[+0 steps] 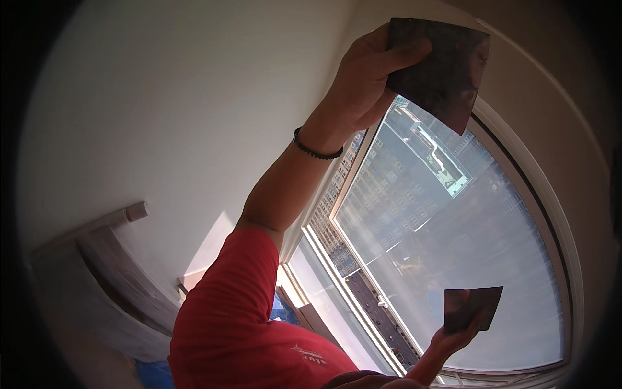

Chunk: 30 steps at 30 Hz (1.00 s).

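Observation:
My left hand [369, 81], with a dark beaded bracelet [317, 152] at the wrist, is raised high at the top. It is closed on a thin, dark, squarish sheet [444, 71]; the thumb lies across the near face and the fingers are mostly hidden behind. At the lower right, my right hand [459, 338] grips a second dark squarish sheet [472, 305] by its lower edge, in front of the window glass. The two sheets are apart. What the sheets are made of cannot be made out. A red sleeve [243, 272] covers my left upper arm.
A large framed window [440, 240] fills the right side, with buildings and a street far below. To the left rises a pale plain wall [194, 97]. A greyish curved piece with a round-ended bar [136, 212] stands at the lower left, near blue sheeting [153, 374].

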Motion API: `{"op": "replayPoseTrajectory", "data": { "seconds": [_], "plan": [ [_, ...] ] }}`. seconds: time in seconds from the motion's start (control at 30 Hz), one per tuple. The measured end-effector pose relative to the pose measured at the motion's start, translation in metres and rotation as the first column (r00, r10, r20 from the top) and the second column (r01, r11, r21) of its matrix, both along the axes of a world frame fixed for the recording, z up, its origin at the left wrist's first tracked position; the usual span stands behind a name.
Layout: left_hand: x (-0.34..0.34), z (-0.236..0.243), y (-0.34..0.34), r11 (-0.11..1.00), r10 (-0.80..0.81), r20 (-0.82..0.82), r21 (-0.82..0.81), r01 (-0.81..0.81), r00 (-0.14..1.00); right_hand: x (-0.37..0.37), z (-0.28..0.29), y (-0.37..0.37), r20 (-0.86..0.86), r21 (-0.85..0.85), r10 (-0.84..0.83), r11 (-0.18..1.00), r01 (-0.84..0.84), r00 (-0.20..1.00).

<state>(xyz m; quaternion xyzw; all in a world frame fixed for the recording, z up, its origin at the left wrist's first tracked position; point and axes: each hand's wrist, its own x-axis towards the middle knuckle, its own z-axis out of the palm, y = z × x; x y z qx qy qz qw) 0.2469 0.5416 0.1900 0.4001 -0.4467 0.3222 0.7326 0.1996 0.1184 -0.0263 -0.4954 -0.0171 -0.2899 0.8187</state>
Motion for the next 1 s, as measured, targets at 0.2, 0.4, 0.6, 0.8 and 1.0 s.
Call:
{"op": "replayPoseTrajectory", "data": {
  "seconds": [0.2,0.4,0.6,0.8,1.0],
  "plan": [
    [-0.041,-0.139,-0.129,0.896,0.28,0.25,0.279,-0.346,0.927,-0.009,0.002,0.039,-0.081,0.533,0.586,0.709,-0.461,0.807],
    [-0.062,-0.221,-0.19,0.8,0.313,0.182,0.478,-0.362,0.932,-0.011,-0.007,0.053,-0.062,0.663,0.711,0.554,-0.504,0.701],
    [-0.065,-0.236,-0.166,0.45,0.456,0.278,0.747,-0.489,0.845,-0.013,-0.029,0.03,-0.107,0.631,0.712,0.588,-0.506,0.694],
    [-0.072,-0.224,-0.153,0.334,0.567,0.197,0.832,-0.442,0.8,-0.008,-0.033,0.004,0.116,0.588,0.71,0.515,-0.624,0.695],
    [-0.068,-0.208,-0.179,0.946,-0.286,-0.766,-0.128,0.299,0.575,-0.013,-0.019,0.002,-0.099,0.559,0.756,0.58,-0.592,0.647]
  ]
}}
